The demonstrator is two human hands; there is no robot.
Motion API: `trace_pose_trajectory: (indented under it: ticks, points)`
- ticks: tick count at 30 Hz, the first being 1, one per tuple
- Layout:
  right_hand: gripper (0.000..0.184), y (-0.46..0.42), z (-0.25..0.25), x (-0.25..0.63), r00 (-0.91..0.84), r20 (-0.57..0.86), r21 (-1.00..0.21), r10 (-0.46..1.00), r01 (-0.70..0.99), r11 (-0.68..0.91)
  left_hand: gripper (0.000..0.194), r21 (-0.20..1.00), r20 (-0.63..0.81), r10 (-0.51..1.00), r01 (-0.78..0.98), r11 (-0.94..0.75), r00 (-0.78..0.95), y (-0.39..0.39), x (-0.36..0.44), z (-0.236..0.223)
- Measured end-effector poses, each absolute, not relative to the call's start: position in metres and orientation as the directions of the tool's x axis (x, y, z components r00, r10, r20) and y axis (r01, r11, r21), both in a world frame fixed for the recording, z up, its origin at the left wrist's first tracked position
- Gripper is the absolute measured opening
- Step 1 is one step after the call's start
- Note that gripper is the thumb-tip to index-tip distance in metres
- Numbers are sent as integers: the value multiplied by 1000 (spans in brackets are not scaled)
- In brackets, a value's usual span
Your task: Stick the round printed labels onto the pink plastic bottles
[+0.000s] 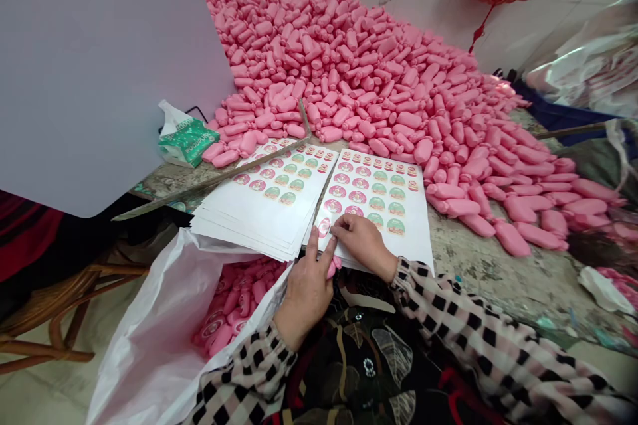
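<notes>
White sticker sheet (417, 232) lies flat, pink piece (332, 267) at its edge.

Soft, rather flat light falls on the table (458, 252), leaving only faint shadows. The plastic bags (593, 60) at upper right catch a bright glare, while the lower left and upper right corners sink into darkness. Wide-angle distortion stretches the edges. The pink pile (329, 73) looks reasonably sharp; the right edge is blurred.

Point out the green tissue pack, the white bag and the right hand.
Green tissue pack (187, 141): head view, printed side.
White bag (144, 325): head view, left wall.
Right hand (367, 243): head view, back of the hand.
</notes>
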State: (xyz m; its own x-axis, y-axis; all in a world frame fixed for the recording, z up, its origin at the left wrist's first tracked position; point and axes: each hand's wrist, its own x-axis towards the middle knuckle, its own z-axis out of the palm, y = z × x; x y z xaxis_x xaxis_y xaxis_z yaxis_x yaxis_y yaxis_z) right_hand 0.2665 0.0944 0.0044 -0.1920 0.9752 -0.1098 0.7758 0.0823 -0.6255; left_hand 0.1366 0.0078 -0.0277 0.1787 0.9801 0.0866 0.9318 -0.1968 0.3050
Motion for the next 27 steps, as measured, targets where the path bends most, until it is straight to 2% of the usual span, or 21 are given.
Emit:
trace_pose_trajectory:
  ticks: [5,13,19,24,27]
  points:
    - [18,100,4,266,-177,-138,-653,974,756,45,68,288,102,978,936,-203,181,8,137,-28]
    - [20,90,7,267,-155,-24,-495,988,860,123,66,294,110,978,934,-203,178,7,136,-32]
    - [22,90,4,264,-136,-6,-473,991,873,117,68,294,106,978,934,-204,180,8,136,-31]
    - [23,86,4,263,-190,96,-391,977,896,212,65,304,107,978,931,-205,180,8,137,-30]
    - [22,87,4,265,-178,78,-399,981,896,195,63,299,111,978,933,-202,176,8,137,-31]
